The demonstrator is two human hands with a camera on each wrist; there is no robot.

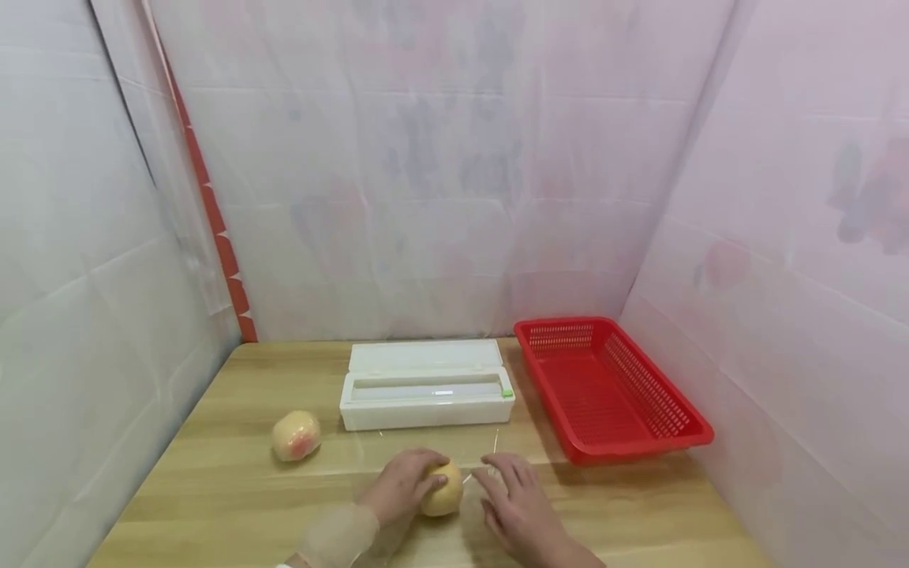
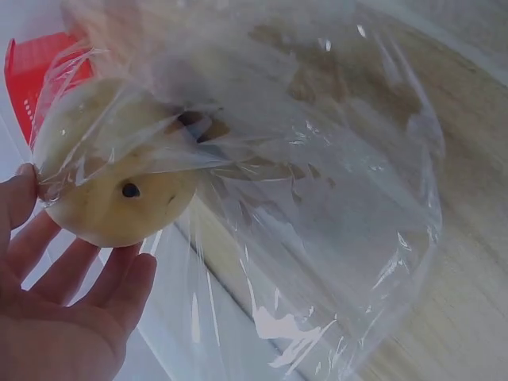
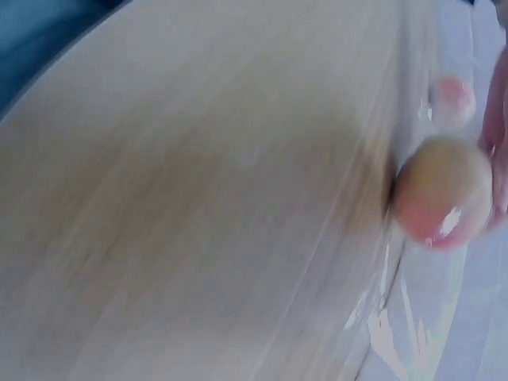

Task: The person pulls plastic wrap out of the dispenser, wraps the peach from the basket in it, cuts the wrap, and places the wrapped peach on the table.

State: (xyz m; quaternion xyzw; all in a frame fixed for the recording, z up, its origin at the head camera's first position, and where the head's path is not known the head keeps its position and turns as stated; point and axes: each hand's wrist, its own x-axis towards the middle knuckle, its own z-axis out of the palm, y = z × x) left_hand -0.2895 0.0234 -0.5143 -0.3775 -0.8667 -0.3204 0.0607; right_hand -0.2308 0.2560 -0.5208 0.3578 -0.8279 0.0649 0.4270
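Note:
My left hand [image 1: 406, 487] grips a round yellow fruit [image 1: 444, 493] just above the table, thumb on one side and fingers on the other. In the left wrist view, clear plastic wrap [image 2: 341, 230] drapes over this fruit and spreads out to the right; a small dark pit shows on its skin. Right of the fruit, my right hand [image 1: 521, 505] hovers low with fingers spread and slightly bent, close to the wrap's edge, holding nothing that I can see. The right wrist view shows the fruit's pink blush.
Another yellow fruit with a pink patch [image 1: 296, 436], shiny as if wrapped, sits at the left. Behind the hands stands a white wrap dispenser [image 1: 426, 415], lid up, with a green slider [image 1: 507, 393]. A red plastic basket [image 1: 561, 410] lies at the right. Pale sheets [image 1: 440, 158] wall the table [image 1: 213, 505].

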